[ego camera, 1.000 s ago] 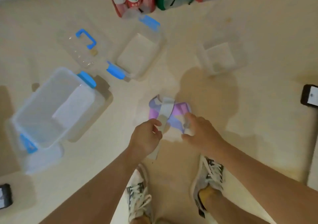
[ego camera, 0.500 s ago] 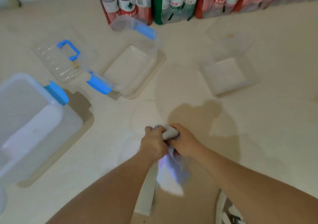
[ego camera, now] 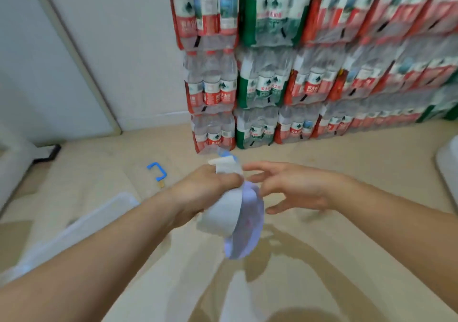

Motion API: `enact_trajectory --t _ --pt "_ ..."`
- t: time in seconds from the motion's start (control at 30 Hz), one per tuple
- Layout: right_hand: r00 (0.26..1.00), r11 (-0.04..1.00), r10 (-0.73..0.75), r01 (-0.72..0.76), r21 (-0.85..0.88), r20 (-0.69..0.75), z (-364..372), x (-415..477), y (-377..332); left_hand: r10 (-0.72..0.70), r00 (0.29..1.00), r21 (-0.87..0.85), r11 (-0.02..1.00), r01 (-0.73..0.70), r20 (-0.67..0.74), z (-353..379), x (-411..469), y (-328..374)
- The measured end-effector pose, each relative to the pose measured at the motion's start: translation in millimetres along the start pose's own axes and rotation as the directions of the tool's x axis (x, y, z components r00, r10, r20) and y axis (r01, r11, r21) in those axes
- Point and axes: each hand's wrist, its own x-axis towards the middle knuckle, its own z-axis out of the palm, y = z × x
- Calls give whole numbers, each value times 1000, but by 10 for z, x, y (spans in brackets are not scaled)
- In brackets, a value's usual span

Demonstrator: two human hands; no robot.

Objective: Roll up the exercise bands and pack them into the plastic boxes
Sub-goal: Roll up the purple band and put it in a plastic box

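My left hand [ego camera: 205, 190] grips a bunch of exercise bands in mid-air at the centre of the view. A grey-white band [ego camera: 221, 216] hangs in a loop under my fist, and a pale purple band [ego camera: 249, 225] dangles beside it. My right hand [ego camera: 292, 188] is just to the right of the bands with its fingers spread, holding nothing. A clear plastic box [ego camera: 81, 225] shows by its rim at the lower left, partly behind my left forearm. A clear lid with a blue handle [ego camera: 156, 171] lies on the floor behind.
Shrink-wrapped packs of water bottles [ego camera: 285, 79] are stacked high against the back wall. A white door [ego camera: 62, 56] stands at the left. A white object [ego camera: 448, 168] sits at the right edge. The floor is beige.
The bands were picked off the floor and lifted. My right hand let go of them and opened. The view tilted up from the floor to the wall of bottles.
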Motion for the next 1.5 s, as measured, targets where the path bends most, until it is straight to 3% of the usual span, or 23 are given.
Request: enact_trajectory --t 0.03,0.1,0.23,0.37,0.43,0.53,0.6,0.7,0.83,0.9,0.97,1.03,1.1,1.23,1.37,1.5 --pt "996 987 -80 73 146 39 44 -244 -238 58 998 -21 998 -58 -8 -17 -164 195" --pt "969 948 -235 211 237 78 226 -693 -546 140 989 -25 990 -141 -42 -5 -491 515" --pt "897 901 -419 430 55 -144 476 -1253 -651 229 973 -184 957 -225 -2 96 -1075 910" --pt "818 871 -490 474 -130 -302 583 -1591 -520 231 973 -144 962 -230 -14 180 -1426 858" --pt "777 842 -535 522 -135 -333 673 -1601 -421 252 966 -87 963 -256 -61 209 -1523 801" --pt "757 823 -545 564 -59 -359 701 -1543 -364 334 941 -27 941 -336 -61 173 -1615 752" --pt "763 814 -508 577 67 -399 643 -1549 -389 347 922 100 937 -334 -171 88 -1630 743" --pt "791 861 -461 508 14 -402 610 -1506 -382 396 874 408 874 -264 -282 0 -1556 674" --pt "802 901 -431 362 -237 -414 521 -1423 -364 453 836 573 791 -216 -310 -101 -1504 621" --pt "820 898 -413 297 -324 -396 484 -1433 -374 426 832 470 851 -234 -356 -147 -1505 620" --pt "832 873 -412 244 -422 -371 478 -1417 -386 332 845 149 943 -297 -418 -178 -1504 617" --pt "842 859 -409 225 -461 -351 505 -1375 -413 280 848 -85 932 -352 -450 -204 -1503 625" --pt "855 859 -396 218 -463 -334 530 -1302 -395 280 854 -191 899 -393 -439 -249 -1532 633" --pt "885 818 -373 173 -548 -277 575 -1241 -324 308 825 -89 915 -393 -475 -546 -1658 598" --pt "900 638 -379 84 -765 -217 728 -1091 -293 241 857 205 965 -163 -455 -762 -1601 189" --pt "943 623 -281 37 -781 -179 873 -836 -197 71 885 242 969 48 -461 -694 -1335 -567"
